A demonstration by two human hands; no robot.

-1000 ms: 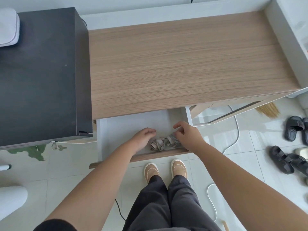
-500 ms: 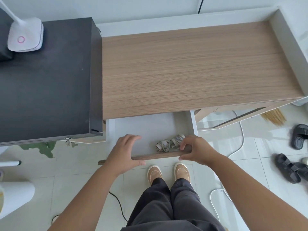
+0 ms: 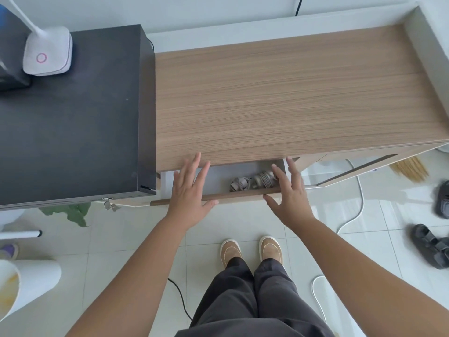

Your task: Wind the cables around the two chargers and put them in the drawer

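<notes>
Head view. A wood-grain bench (image 3: 291, 98) stands beside a black cabinet (image 3: 73, 122) that carries a white lamp base (image 3: 47, 53). On the tiled floor lie a white cord (image 3: 357, 207) and dark sandals (image 3: 430, 246). The bench top overhangs most of the drawer (image 3: 218, 197), which stands only partly out. My left hand (image 3: 192, 190) and right hand (image 3: 289, 193) lie with fingers straight and spread over the drawer's front edge, gripping nothing. Between them, inside the drawer, lie the two wound chargers (image 3: 252, 181), nearer my right fingers (image 3: 279, 173).

White lamp base (image 3: 47, 52) on black cabinet (image 3: 73, 113), 2 dark sandals (image 3: 432, 244) on floor
</notes>
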